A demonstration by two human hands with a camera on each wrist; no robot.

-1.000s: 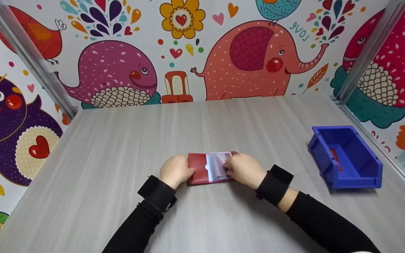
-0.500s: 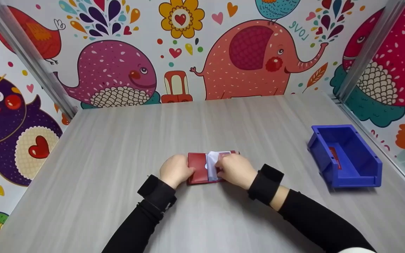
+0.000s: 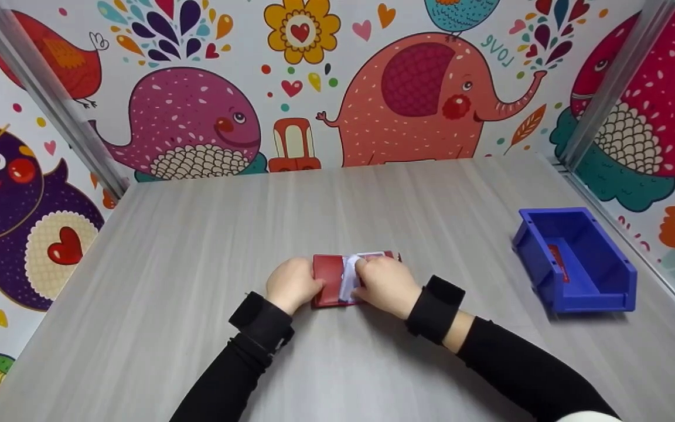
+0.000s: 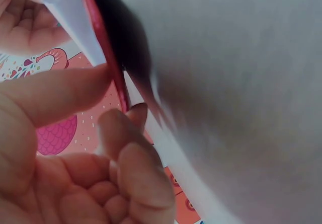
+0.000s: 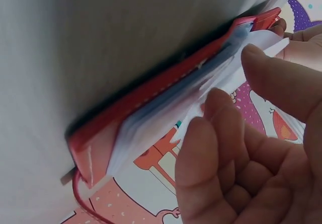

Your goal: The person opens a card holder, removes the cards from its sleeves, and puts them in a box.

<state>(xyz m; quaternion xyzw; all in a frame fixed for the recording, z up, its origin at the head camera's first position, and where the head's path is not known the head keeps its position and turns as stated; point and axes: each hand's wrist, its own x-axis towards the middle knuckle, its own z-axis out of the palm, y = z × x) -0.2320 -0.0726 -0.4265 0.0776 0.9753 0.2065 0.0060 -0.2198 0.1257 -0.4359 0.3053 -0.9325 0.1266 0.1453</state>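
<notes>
A red card holder (image 3: 327,280) lies opened out on the table, its plain red cover to the left. My left hand (image 3: 292,286) pinches that cover's outer edge; in the left wrist view the thumb (image 4: 75,90) lies on one side and fingertips on the other. Clear whitish sleeves (image 3: 349,280) stand up from the holder's middle. My right hand (image 3: 389,287) holds the sleeves between thumb and fingers and covers most of the right half. In the right wrist view the stacked sleeves (image 5: 151,128) fan along the red cover, and a thin red cord (image 5: 80,196) loops from one corner.
To the right stands a blue plastic bin (image 3: 598,303) with a flat red item (image 3: 558,264) inside. Printed wall panels (image 3: 308,70) and metal posts (image 3: 50,99) border the pale wood-grain table (image 3: 208,234) at the back and sides.
My right hand has moved left across the card holder, turning the sleeves from the right half toward the middle. My left hand has kept its place on the cover.
</notes>
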